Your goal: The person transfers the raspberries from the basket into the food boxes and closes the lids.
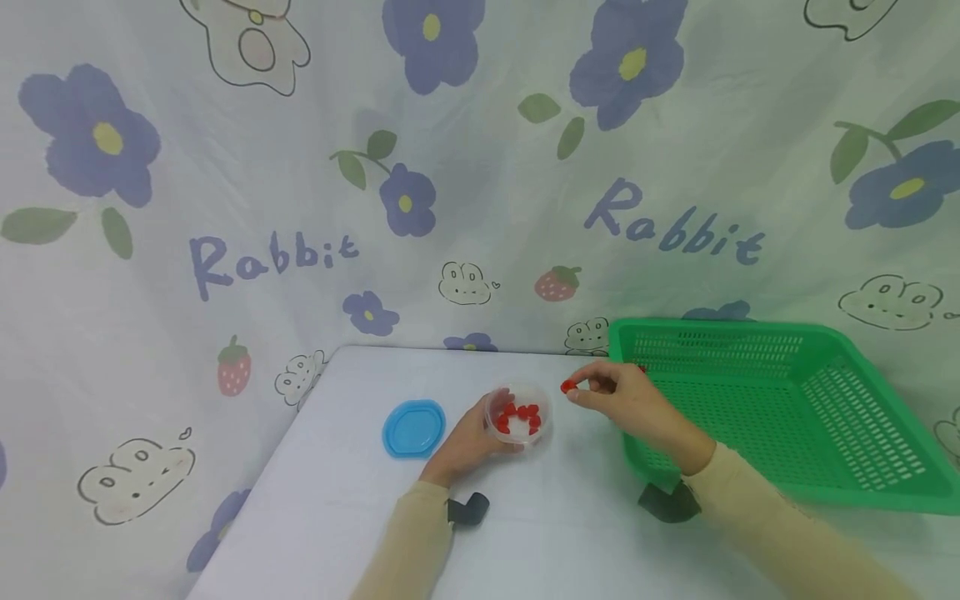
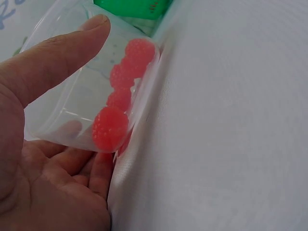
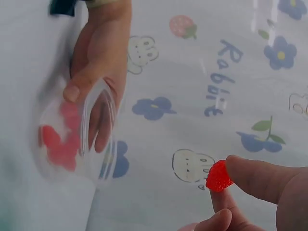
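The right hand (image 1: 626,396) has a single red berry (image 1: 568,386) nipped between thumb and forefinger, held up in the air between the cup and the basket. From where I stand, the left hand (image 1: 471,437) is wrapped around a clear cup (image 1: 528,393), thumb along one side and fingers around the other, with more red berries (image 1: 522,412) lying in its bottom.

The berry looks very light, its knobbly skin giving fingertips decent purchase; whether it's rubbery or firm I can't tell, so I'd pinch it gently across its middle. The cup seems thin-walled plastic, smooth, light and likely to flex or slide if squeezed hard. Holding it low around the wall, clear of its open mouth, looks right. A blue lid (image 1: 414,429) lies on the desk (image 1: 330,492), and the green basket (image 1: 727,327) stands at the right.
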A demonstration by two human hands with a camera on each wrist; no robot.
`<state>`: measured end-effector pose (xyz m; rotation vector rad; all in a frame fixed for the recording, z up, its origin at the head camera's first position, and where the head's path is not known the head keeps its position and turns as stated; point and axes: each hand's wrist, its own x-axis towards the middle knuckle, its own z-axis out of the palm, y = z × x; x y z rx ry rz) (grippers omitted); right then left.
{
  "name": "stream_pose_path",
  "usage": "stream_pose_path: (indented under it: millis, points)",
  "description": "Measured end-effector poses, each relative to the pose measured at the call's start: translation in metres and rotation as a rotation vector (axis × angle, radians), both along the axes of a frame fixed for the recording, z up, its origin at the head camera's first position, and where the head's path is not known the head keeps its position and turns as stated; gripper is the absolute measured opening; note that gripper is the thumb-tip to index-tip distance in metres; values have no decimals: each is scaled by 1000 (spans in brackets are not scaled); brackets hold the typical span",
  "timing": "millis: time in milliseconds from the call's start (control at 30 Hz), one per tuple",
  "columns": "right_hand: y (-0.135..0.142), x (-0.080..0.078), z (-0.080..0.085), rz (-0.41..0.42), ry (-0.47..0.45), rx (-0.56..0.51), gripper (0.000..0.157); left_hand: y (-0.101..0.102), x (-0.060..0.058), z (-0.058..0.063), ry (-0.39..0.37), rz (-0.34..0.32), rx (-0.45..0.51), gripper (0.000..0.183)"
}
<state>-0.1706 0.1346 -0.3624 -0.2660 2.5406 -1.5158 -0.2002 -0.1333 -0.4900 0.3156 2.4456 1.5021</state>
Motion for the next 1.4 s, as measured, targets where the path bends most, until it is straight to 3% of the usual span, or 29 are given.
stream_pose_path:
  millis: [533, 833, 1033, 1400]
  points:
    - [-52, 9, -34, -53, -16, -21, 20, 0, -2, -2, 12, -13, 35, 96]
    - [-71, 7, -60, -100, 115, 29, 14, 0, -1, 2, 15, -9, 39, 96]
    - [-78, 3, -77, -124, 133, 22, 15, -2, -2, 0, 16, -22, 52, 95]
    - [-85, 1, -85, -146, 233, 81, 16, -2, -2, -1, 40, -33, 49, 94]
